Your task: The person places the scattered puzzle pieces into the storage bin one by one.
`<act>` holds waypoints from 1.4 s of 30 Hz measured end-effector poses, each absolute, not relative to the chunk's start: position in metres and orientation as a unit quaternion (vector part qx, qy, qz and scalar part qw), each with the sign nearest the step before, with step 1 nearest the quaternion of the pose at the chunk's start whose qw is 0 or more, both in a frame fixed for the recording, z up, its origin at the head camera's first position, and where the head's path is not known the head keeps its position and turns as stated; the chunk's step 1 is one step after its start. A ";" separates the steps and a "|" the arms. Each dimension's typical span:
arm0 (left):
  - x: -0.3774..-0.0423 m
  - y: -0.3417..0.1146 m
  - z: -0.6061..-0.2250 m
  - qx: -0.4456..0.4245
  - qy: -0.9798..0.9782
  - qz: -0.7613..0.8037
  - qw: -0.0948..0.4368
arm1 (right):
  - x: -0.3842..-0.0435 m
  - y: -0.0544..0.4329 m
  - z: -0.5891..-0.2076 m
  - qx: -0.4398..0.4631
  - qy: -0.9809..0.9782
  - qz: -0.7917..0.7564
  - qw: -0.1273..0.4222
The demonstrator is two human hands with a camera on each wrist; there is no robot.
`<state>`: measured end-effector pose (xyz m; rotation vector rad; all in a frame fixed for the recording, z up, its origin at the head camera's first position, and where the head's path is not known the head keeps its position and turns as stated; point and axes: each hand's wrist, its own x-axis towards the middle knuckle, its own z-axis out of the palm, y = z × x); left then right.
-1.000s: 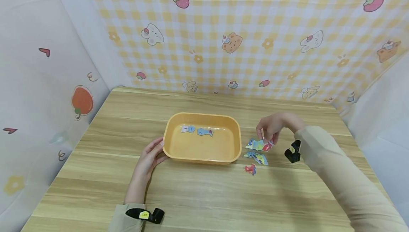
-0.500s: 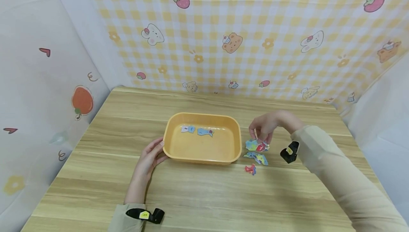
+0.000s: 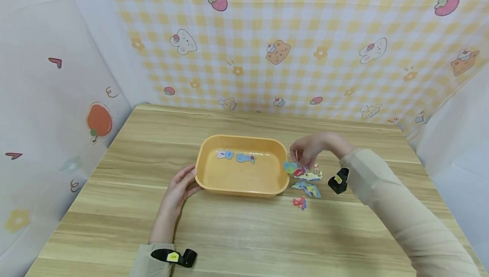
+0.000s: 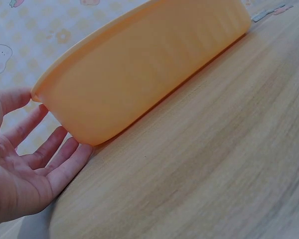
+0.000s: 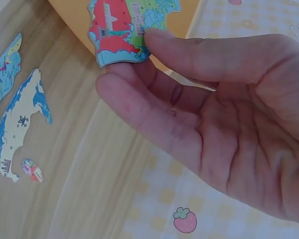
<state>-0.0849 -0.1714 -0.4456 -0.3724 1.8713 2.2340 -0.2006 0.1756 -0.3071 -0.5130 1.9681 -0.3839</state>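
My right hand [image 3: 311, 147] pinches the held piece [image 3: 291, 168] between thumb and fingers: thin, flat card with a wavy cut outline, printed in red, green and blue. From the head view it overlaps the tray [image 3: 240, 177] at the rim facing the worktop's right edge. The tray is smooth, glossy orange-yellow plastic with rounded corners, standing on the pale wood-grained worktop [image 3: 244, 234], well in from the left and right edges. My left hand [image 3: 181, 186], fingers spread, touches its left end. Inside lie a fish-shaped piece [image 3: 244, 158] and a two-tone piece [image 3: 225, 154], slightly apart, toward the worktop's far edge.

Between the tray and the worktop's right edge lie a curved pale piece [image 5: 15, 124], a small oval piece [image 5: 32, 170], a jagged blue piece [image 3: 307, 189] and, nearest me, a red piece [image 3: 299, 202].

A second ago the held piece was clear of the tray; now my right hand has shifted toward the left edge, bringing the pale and oval ones into sight. My left hand stays put.

My fingers cover part of the held piece, its upper end is cut off in the right wrist view, and I can't tell whether it touches the rim. The left wrist view hides the tray's inside.
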 end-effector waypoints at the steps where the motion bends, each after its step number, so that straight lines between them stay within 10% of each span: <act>1: -0.085 -0.171 -0.446 -0.126 0.633 0.757 0.102 | -0.201 0.175 -0.307 -0.213 0.818 -0.163 0.509; 42: -0.085 -0.171 -0.448 -0.126 0.632 0.758 0.098 | -0.203 0.125 -0.354 -0.202 0.897 -0.204 0.336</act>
